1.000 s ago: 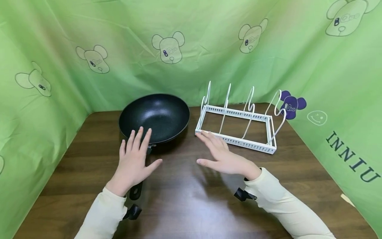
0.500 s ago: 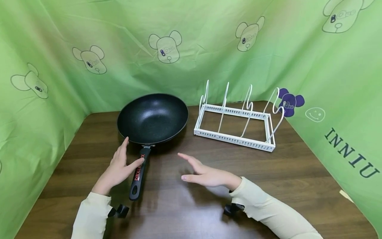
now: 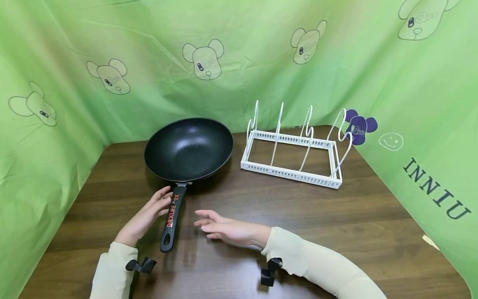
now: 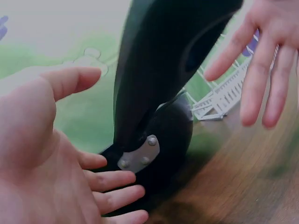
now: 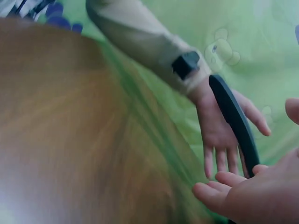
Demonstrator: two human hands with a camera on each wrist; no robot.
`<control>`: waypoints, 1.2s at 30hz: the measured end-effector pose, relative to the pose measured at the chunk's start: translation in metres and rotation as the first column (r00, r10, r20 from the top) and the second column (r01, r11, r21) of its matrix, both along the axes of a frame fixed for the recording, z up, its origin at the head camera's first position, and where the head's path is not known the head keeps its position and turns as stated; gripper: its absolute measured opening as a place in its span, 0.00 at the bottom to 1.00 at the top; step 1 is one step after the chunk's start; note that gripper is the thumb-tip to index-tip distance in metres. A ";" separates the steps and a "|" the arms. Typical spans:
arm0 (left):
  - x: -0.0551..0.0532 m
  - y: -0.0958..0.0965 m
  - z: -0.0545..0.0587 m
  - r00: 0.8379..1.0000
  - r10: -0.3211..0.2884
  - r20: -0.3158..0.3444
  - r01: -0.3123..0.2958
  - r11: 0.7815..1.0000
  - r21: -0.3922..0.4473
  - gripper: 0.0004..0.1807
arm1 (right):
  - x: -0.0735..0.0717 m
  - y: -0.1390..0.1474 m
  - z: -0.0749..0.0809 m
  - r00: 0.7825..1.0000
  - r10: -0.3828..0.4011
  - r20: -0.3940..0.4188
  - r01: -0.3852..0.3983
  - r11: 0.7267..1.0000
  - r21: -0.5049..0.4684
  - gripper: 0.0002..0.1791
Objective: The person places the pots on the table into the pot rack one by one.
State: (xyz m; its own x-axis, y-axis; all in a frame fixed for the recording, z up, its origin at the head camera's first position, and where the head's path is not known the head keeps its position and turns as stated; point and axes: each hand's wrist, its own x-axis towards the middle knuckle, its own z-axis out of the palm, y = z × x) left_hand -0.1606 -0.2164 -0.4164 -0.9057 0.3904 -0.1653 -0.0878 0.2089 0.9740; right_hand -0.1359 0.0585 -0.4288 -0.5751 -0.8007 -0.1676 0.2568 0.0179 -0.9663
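Observation:
A black frying pan (image 3: pixel 188 149) stands on the brown table, its black handle (image 3: pixel 173 218) with red lettering pointing toward the person. Close to the left side of that handle is my left hand (image 3: pixel 143 218), palm turned inward and fingers relaxed. In the left wrist view its fingers (image 4: pixel 117 182) lie loose near the riveted handle joint (image 4: pixel 140 156), curled round nothing. To the right of the handle hovers my right hand (image 3: pixel 228 228), fingers loosely bent and holding nothing. The right wrist view shows the handle (image 5: pixel 236 121) between the two hands.
A white wire pan rack (image 3: pixel 291 174) with upright hoops stands at the back right of the table (image 3: pixel 336 241). A green printed curtain (image 3: pixel 157 87) encloses the back and sides. A small camera (image 3: pixel 141 265) is strapped to each wrist.
The left hand has come down from over the pan and handle to the handle's left side. My right hand has moved left and nearer, from by the rack toward the handle.

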 end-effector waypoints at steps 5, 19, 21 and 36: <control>-0.005 -0.004 -0.011 0.995 -0.096 0.024 0.091 0.981 0.173 0.35 | 0.000 -0.021 0.000 0.979 -0.011 0.204 0.039 0.990 -0.133 0.36; -0.023 -0.011 -0.033 0.904 -0.425 0.043 0.255 0.619 0.743 0.28 | -0.006 -0.065 0.001 0.907 0.060 0.416 0.070 0.954 -0.290 0.19; -0.025 -0.009 -0.035 0.885 -0.464 0.050 0.253 0.566 0.785 0.31 | -0.006 -0.068 0.001 0.893 0.088 0.441 0.061 0.948 -0.311 0.23; -0.030 0.005 -0.038 0.833 -0.545 0.099 0.161 0.409 0.898 0.32 | -0.014 -0.066 0.005 0.817 0.236 0.526 0.011 0.906 -0.424 0.31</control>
